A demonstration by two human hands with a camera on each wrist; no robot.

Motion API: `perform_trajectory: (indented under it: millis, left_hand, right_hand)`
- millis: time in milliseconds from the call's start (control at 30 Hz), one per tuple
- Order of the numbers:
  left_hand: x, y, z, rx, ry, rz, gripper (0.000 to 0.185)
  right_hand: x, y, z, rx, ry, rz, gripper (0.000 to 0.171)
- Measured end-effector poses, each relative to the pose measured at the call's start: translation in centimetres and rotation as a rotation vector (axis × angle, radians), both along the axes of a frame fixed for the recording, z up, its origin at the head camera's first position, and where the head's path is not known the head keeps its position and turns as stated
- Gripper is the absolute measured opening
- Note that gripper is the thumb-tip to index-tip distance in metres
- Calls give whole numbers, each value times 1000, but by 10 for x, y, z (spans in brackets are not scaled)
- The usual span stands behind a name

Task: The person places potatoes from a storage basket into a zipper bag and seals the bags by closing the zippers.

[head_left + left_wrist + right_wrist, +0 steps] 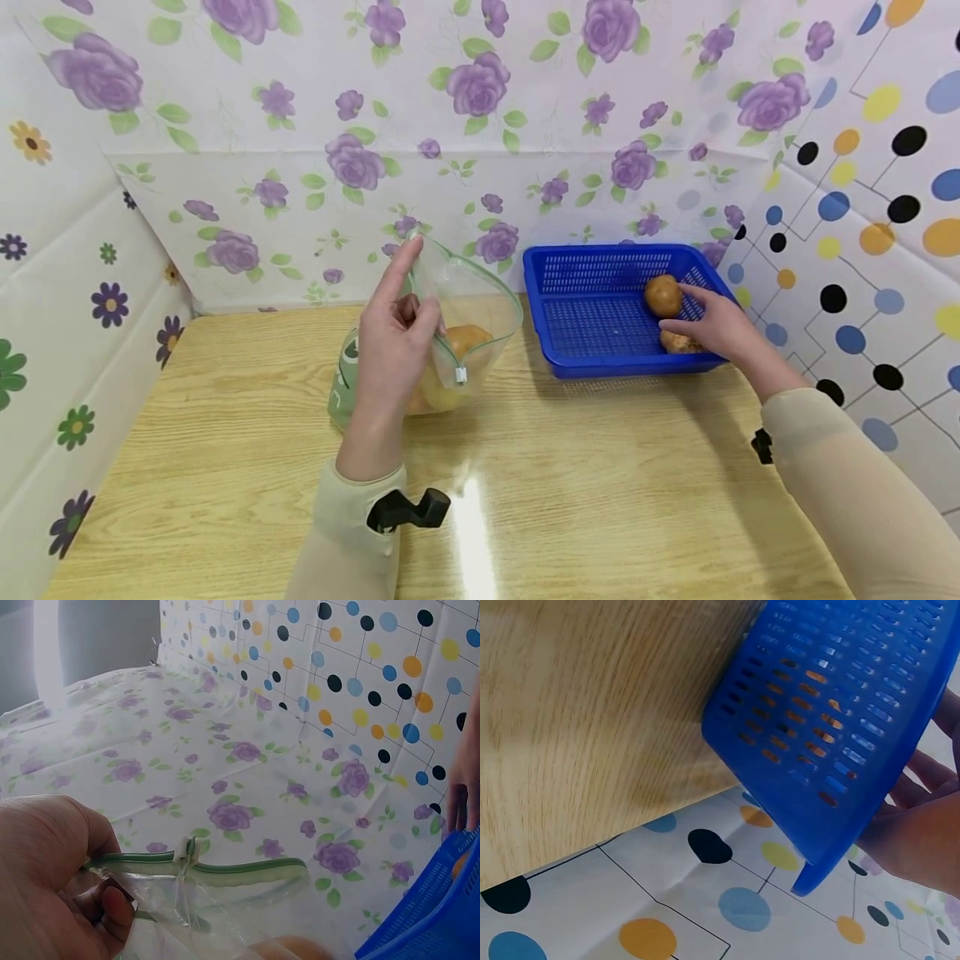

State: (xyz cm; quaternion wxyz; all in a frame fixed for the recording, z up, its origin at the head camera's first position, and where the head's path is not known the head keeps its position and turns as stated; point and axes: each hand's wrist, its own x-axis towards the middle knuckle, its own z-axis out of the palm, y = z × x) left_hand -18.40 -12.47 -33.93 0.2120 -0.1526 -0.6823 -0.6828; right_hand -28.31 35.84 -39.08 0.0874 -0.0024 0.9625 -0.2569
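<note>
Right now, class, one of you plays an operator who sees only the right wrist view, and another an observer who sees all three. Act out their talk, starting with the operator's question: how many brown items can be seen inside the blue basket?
Observer: In the head view, two show in the blue basket: a round brown item and a second brown item nearer the person.
Operator: My view has no left hand. What is it doing?
Observer: The left hand holds the edge of a zip bag, to the left of the basket.
Operator: Is that bag closed?
Observer: No, it gapes open at the top.
</note>
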Motion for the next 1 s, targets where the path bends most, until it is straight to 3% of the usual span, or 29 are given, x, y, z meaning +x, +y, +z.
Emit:
perform_trajectory:
  millis: [233, 700, 1000]
  left_hand:
    - [0, -1, -1, 5, 8, -6, 78]
    - [0, 0, 0, 4, 21, -10, 77]
    - [0, 0, 0, 6, 21, -14, 79]
  right_hand:
    - [-4, 2, -6, 36, -26, 16, 106]
    - [-14, 11, -16, 34, -79, -14, 118]
    - [-13, 10, -17, 71, -116, 31, 108]
